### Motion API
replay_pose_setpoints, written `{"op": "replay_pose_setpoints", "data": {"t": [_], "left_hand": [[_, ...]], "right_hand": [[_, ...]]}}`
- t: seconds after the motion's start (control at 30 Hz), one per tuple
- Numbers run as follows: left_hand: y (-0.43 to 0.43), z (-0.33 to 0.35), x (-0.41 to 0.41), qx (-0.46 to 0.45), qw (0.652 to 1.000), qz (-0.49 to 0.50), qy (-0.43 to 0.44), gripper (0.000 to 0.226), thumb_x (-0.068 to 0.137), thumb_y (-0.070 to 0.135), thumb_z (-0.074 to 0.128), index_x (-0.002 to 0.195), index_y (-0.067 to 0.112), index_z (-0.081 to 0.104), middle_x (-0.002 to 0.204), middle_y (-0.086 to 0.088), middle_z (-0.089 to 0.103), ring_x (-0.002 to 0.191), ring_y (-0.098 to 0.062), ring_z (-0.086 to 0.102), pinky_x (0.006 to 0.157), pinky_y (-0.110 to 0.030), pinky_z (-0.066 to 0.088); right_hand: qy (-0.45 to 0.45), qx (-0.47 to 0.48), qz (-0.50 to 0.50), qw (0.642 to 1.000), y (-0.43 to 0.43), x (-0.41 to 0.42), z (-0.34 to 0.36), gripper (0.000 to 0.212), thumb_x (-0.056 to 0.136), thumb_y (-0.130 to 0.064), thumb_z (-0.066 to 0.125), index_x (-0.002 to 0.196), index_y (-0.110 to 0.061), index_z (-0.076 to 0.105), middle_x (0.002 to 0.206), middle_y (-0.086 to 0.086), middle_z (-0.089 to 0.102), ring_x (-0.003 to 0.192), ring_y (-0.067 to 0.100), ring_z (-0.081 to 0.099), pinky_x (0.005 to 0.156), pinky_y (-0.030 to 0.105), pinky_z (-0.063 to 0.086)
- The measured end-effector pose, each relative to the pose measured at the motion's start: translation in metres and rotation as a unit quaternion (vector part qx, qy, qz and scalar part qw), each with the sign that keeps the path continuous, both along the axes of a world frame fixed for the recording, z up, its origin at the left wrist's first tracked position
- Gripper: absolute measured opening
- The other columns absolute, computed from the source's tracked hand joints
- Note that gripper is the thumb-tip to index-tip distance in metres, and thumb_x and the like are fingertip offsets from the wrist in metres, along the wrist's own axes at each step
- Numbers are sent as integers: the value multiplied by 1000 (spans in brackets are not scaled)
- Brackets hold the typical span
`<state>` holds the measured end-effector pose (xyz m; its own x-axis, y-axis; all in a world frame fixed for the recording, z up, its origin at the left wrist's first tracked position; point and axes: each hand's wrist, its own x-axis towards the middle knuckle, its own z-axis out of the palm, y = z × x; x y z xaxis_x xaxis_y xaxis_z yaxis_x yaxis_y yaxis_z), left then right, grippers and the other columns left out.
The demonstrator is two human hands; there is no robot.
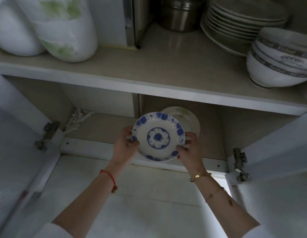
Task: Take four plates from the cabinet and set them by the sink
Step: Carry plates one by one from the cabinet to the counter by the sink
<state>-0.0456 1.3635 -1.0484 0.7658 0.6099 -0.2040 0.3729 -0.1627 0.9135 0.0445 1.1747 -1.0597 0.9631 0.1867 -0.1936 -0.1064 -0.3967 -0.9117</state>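
A white plate with blue flowers (pixel 158 136) is held at the front edge of the lower cabinet shelf (pixel 97 148). My left hand (pixel 126 143) grips its left rim, and my right hand (pixel 188 146) grips its right rim. Another rim shows just under the plate's lower edge, so it may top a small stack. Behind it, a white plate with a green pattern (pixel 187 117) lies deeper on the same shelf, partly hidden.
On the upper shelf (pixel 149 66) stand a stack of white plates (pixel 238 23), stacked bowls (pixel 278 62), a steel canister (pixel 180 14) and white jars (pixel 63 28). Both cabinet doors (pixel 278 152) stand open, with hinges (pixel 239 162) at each side. A coiled white cord (pixel 77 119) lies back left.
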Motion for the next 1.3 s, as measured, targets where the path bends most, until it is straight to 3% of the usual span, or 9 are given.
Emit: {"op": "replay_pose_setpoints", "data": {"t": [0.1,0.33,0.57,0.73,0.83,0.97,1.1,1.23,1.3], "left_hand": [[-7,44,-39,5,1000,8,16,43,85,7,69,126,9,56,108,-5,63,87,-23,62,69,-24,55],[-27,176,-127,-66,995,53,53,45,88,-5,62,127,15,54,115,1,60,103,-28,62,83,-45,59],[-46,356,-179,-86,993,64,51,45,90,1,65,126,26,56,119,5,63,106,-13,61,65,-17,52],[-56,482,-200,-65,996,52,41,51,89,1,66,133,21,51,121,4,58,97,0,57,66,-4,49],[-60,554,-203,-58,998,36,18,51,88,4,70,129,27,51,119,11,57,102,3,55,67,-2,47],[-64,633,-199,-44,999,5,-5,51,86,3,71,130,22,56,124,5,64,112,-8,61,73,-5,50],[-75,702,-185,-24,998,-31,-42,52,83,-5,69,127,20,59,121,-1,68,109,-18,66,74,-8,52],[-102,762,-168,-15,991,-106,-76,51,81,-3,69,123,24,60,115,4,71,107,-15,67,91,-31,55],[-124,786,-158,-20,983,-158,-90,49,81,-2,69,120,25,60,113,7,70,103,-8,66,87,-29,57]], "right_hand": [[21,-12,9,1000,-1,-35,44,44,80,3,59,106,-31,46,87,-17,61,93,27,67,76,49,60],[68,-41,45,996,-14,-108,175,45,85,2,59,113,-30,44,90,-9,59,76,13,65,67,43,61],[97,-34,62,993,-26,-156,340,47,87,0,57,115,-35,42,92,-3,64,78,11,68,53,21,57],[82,-7,58,995,-37,-169,485,46,85,5,55,104,-37,47,70,-10,66,55,18,64,44,25,51],[78,5,47,996,-45,-174,564,42,83,5,53,104,-31,50,73,-19,68,67,30,66,50,35,54],[55,23,11,998,-60,-179,650,41,80,2,54,107,-30,54,80,-9,70,66,30,65,52,41,52],[37,49,-48,997,-84,-183,719,41,81,3,57,111,-25,55,83,-7,68,72,25,67,52,29,51],[0,87,-117,989,-124,-195,774,40,82,5,57,109,-25,56,87,-7,69,74,28,69,50,27,49],[-7,107,-166,980,-149,-204,797,40,85,6,56,109,-26,55,93,-2,67,78,25,70,50,19,49]]}}
